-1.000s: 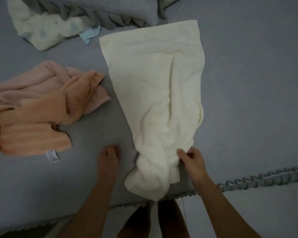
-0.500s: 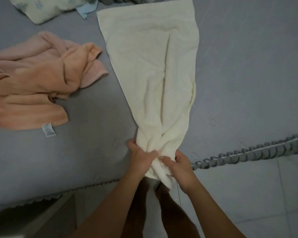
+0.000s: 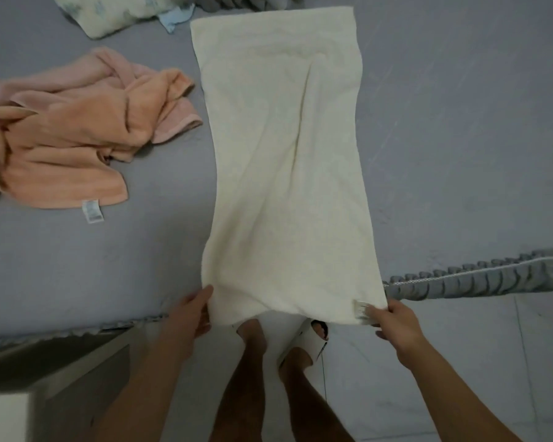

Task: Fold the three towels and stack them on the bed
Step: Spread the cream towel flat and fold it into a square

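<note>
The left hand (image 3: pixel 190 315) pinches the near left corner of the cream towel (image 3: pixel 284 173), thumb on top and fingers curled beneath the hem. The right hand (image 3: pixel 393 323) pinches the near right corner the same way, just beside a small white label sewn at that corner. Both forearms reach up from the bottom of the view, spread apart so the near hem is drawn wide between the hands and hangs just past the bed's edge, above the person's feet and a white slipper (image 3: pixel 307 342) on the tiled floor.

The cream towel is thick terry, a long rectangle lying lengthwise away from the person on the grey bed (image 3: pixel 460 138), mostly flat with a few soft lengthwise creases. Half a second ago its near end was bunched into a narrow rope held by both hands close together; now the hands have parted and that end is opened to full width.

To the left, apart from the cream towel, lies a crumpled heap of peach and pink towels (image 3: pixel 77 138), ribbed and soft, with a white care tag at its near edge. At the far edge sits a pale printed pillow (image 3: pixel 115 14). A ruffled grey trim (image 3: pixel 479 279) runs along the bed's edge on the right.
</note>
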The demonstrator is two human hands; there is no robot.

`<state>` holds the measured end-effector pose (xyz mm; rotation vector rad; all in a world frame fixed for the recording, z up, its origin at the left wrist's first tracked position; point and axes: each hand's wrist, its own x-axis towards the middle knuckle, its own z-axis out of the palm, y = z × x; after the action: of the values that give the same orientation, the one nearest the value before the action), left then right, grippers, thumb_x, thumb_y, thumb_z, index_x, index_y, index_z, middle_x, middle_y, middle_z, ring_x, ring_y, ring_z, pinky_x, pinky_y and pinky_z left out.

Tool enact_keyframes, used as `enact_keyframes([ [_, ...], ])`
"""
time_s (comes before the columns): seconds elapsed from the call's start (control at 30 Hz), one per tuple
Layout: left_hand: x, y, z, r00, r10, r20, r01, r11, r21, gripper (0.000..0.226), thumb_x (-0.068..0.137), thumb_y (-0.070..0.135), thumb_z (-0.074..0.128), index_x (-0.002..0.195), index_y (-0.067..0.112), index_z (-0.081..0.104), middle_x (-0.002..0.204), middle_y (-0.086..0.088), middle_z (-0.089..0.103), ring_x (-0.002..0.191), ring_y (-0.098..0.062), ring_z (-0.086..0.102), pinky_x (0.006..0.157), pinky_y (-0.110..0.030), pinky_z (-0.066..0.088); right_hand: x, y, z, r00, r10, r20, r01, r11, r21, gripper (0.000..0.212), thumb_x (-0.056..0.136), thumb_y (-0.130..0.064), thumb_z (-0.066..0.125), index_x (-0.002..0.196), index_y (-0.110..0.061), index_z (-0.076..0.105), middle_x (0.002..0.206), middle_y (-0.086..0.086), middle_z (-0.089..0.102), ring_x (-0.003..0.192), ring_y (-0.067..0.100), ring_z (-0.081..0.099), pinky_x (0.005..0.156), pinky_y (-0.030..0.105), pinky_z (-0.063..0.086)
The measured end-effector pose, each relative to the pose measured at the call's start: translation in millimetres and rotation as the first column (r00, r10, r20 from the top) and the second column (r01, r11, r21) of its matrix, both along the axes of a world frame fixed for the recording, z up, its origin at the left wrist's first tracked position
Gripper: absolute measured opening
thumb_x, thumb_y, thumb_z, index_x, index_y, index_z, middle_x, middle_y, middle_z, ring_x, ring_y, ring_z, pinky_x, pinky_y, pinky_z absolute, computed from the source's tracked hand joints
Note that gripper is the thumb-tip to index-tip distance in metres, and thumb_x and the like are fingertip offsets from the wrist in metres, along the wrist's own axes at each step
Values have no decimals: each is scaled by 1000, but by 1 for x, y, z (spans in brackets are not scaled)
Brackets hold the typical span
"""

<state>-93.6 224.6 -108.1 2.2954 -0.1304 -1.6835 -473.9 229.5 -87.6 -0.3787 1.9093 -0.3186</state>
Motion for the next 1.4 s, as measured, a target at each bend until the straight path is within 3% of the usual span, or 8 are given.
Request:
enact_keyframes([
  [0.27, -27, 53, 4, 938, -345, 24, 345, 938, -33, 34, 91, 13, 60, 124, 6, 61, 116, -11, 66, 104, -30, 62, 92, -44, 51, -14, 26, -5, 997, -9, -78, 11, 999, 37, 10, 89, -4, 55, 94, -5, 63, 82, 17, 66, 67, 30, 61, 67, 39, 52],
  [0.53, -7, 84, 6, 961, -273, 51, 266, 957, 113, 17, 92, 16, 64, 100, 2, 61, 91, -15, 66, 70, -24, 65, 44, -24, 52, -33, 42, -2, 987, -58, -148, 84, 981, 172, 12, 89, -5, 52, 89, 2, 62, 73, 20, 60, 55, 28, 52, 56, 33, 48],
  [0.8, -21, 62, 23, 995, 98, -13, -98, 994, -41, 14, 100, 23, 51, 106, 12, 57, 105, -7, 61, 93, -25, 61, 63, -36, 57, -19, 10, 33, 993, -116, 13, 116, 988, -99, 20, 90, -1, 53, 107, -10, 60, 87, 12, 67, 66, 25, 56, 67, 40, 58],
  [0.97, -12, 20, 49, 989, 149, -13, -149, 985, -81, 17, 98, 19, 54, 114, 13, 55, 90, -19, 59, 61, -22, 58, 49, -28, 47, -23, -47, 60, 961, -224, 160, 260, 928, -265, 22, 93, 1, 50, 98, -12, 67, 95, 17, 67, 67, 22, 58, 54, 28, 56],
  [1.13, 5, -53, 79, 954, 146, -260, -229, 918, -325, 42, 91, -2, 39, 95, 16, 76, 109, -9, 65, 96, -25, 61, 66, -32, 57, -25, -117, 66, 954, -101, 282, 199, 917, -345, 32, 88, 8, 50, 89, -15, 72, 93, 11, 75, 83, 29, 70, 68, 28, 60],
  [1.23, 11, -94, 82, 958, -261, -119, 191, 890, -415, 51, 83, -15, 47, 110, 19, 74, 116, -9, 67, 100, -20, 64, 78, -26, 55, -21, -161, 57, 966, 258, -29, -251, 900, -355, 26, 87, 3, 59, 94, -22, 62, 93, -3, 78, 85, 17, 72, 73, 30, 52],
  [1.3, 10, -121, 71, 791, -584, 184, 610, 727, -315, 51, 79, -14, 58, 113, 21, 70, 101, -16, 70, 85, -23, 65, 73, -26, 49, -17, -190, 49, 855, 445, -265, -505, 830, -237, 11, 87, -16, 66, 84, -25, 61, 78, -8, 74, 71, 7, 66, 60, 22, 43],
  [1.4, 10, -168, 59, 663, -617, 424, 735, 644, -212, 13, 83, 8, 69, 85, 21, 67, 79, -6, 67, 76, -26, 62, 65, -32, 43, -9, -235, 42, 768, 474, -430, -590, 785, -188, 19, 90, -29, 62, 74, -19, 59, 69, -3, 67, 65, 13, 61, 52, 23, 36],
])
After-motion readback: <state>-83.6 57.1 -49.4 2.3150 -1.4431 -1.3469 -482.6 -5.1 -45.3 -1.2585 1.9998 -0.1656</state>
